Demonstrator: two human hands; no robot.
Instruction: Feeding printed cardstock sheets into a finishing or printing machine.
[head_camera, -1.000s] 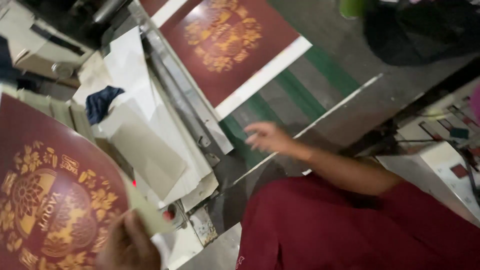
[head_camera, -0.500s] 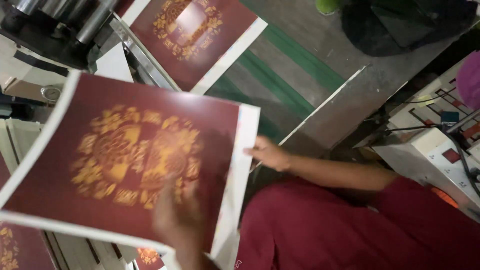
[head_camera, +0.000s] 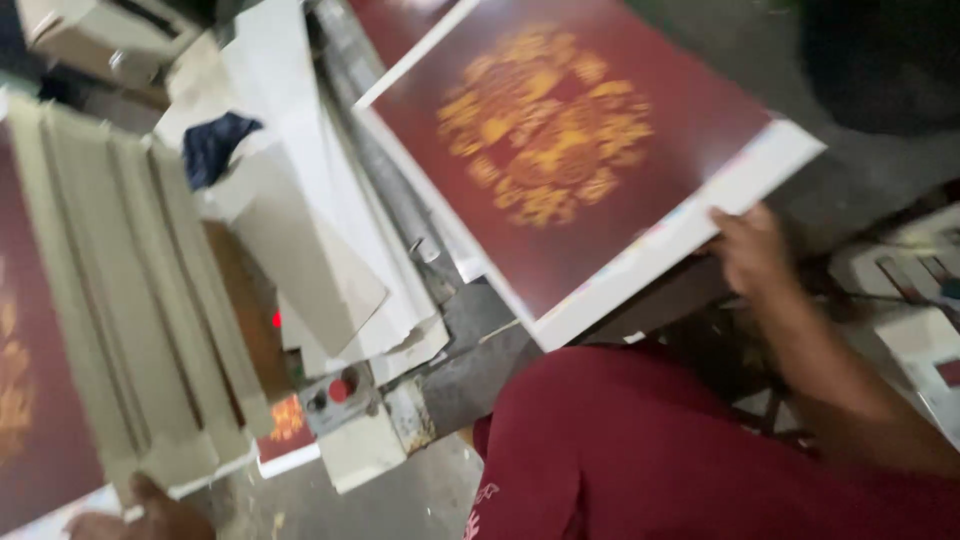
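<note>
A dark red printed sheet (head_camera: 590, 170) with a gold ornament and white margin is held tilted above the machine, its lower right edge pinched in the right hand (head_camera: 750, 250), grip clamped on the sheet. The left hand (head_camera: 150, 510), low at the frame's edge, touches a stack of grey boards (head_camera: 130, 300); whether its grip is closed cannot be told. Judgement: support the sheet flat and keep fingers on the margin to avoid creasing or marking the print.

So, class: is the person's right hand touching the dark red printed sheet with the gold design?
Touching. The head view shows the right hand gripping the white bottom margin of the printed sheet, its fingers on the edge.
</note>
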